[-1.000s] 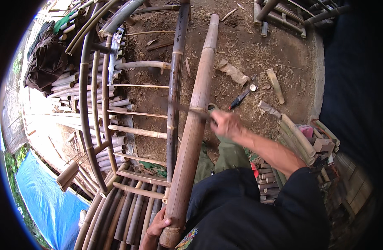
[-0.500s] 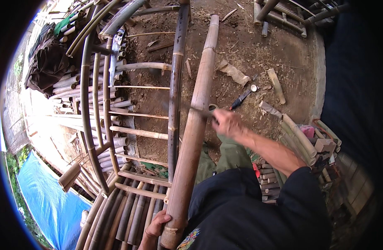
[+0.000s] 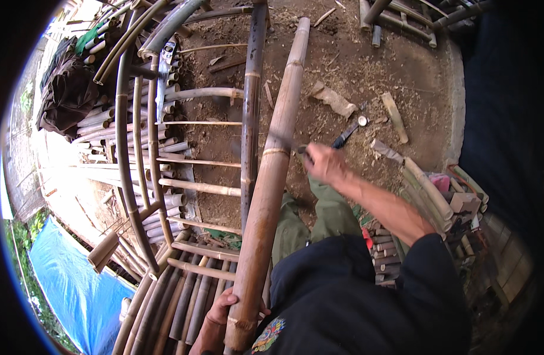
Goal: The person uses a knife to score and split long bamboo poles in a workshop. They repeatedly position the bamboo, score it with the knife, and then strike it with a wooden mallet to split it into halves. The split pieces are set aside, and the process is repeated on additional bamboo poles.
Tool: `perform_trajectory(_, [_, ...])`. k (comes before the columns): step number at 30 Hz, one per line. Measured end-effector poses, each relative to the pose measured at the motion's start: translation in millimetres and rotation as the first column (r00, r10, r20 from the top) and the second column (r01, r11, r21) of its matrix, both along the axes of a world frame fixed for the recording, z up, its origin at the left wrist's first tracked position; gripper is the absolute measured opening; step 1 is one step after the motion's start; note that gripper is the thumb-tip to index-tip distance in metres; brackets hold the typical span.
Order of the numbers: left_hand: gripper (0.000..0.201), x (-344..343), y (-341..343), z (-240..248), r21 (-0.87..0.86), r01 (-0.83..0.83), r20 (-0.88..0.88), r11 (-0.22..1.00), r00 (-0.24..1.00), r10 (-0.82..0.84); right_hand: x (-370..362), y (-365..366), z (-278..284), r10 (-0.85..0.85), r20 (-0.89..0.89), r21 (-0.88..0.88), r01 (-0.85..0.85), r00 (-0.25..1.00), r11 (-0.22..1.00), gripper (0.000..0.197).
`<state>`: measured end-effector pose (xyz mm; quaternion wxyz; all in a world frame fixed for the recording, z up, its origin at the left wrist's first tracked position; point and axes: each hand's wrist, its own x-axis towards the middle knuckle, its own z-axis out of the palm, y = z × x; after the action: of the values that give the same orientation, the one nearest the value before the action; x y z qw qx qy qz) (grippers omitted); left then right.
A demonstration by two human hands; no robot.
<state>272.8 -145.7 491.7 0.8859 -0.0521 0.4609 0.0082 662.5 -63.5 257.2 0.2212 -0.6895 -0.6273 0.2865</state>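
Note:
A thick brown bamboo pole (image 3: 265, 204) slants lengthwise in front of me, its narrow tip far off and its wide end by my body. Near that wide end my left hand (image 3: 226, 305) is wrapped round the pole, thumb on the left side and fingertips showing on the right. My right hand (image 3: 325, 164) is closed round the handle of a knife (image 3: 282, 139), beside the pole's right edge. Its dark, motion-blurred blade lies across the pole just above a node ring. Whether the edge touches the bamboo cannot be made out.
A bamboo frame (image 3: 246, 118) with rungs stands left of the pole, joined to a slatted bamboo seat (image 3: 186, 290). A black-handled tool (image 3: 346, 135) and bamboo offcuts (image 3: 394, 118) lie on the dirt floor. Cut bamboo pieces (image 3: 429, 189) are piled at right; a blue tarp (image 3: 76, 284) spreads at lower left.
My right hand and the knife have moved slightly up, from about the node ring to just above it. The pole's near end and my left hand have shifted a little left.

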Motion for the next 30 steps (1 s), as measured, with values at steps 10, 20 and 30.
perform_trajectory(10, [0.088,38.6,19.8,-8.7,0.185,0.121,-0.148,0.975,0.984,-0.094,-11.2,-14.4,27.0,0.266,-0.030,0.189,-0.255,0.964,0.948,0.019])
perform_trajectory(20, [0.085,43.8,18.1,-24.7,0.368,0.344,-0.267,0.864,0.929,-0.256,-3.8,-5.7,27.0,0.310,0.100,0.124,-0.321,0.946,0.939,0.022])
perform_trajectory(30, [0.076,48.4,28.1,-12.8,0.255,0.190,-0.183,0.948,0.972,-0.145,11.4,16.1,0.3,0.005,0.068,-0.101,0.002,0.998,0.995,0.020])
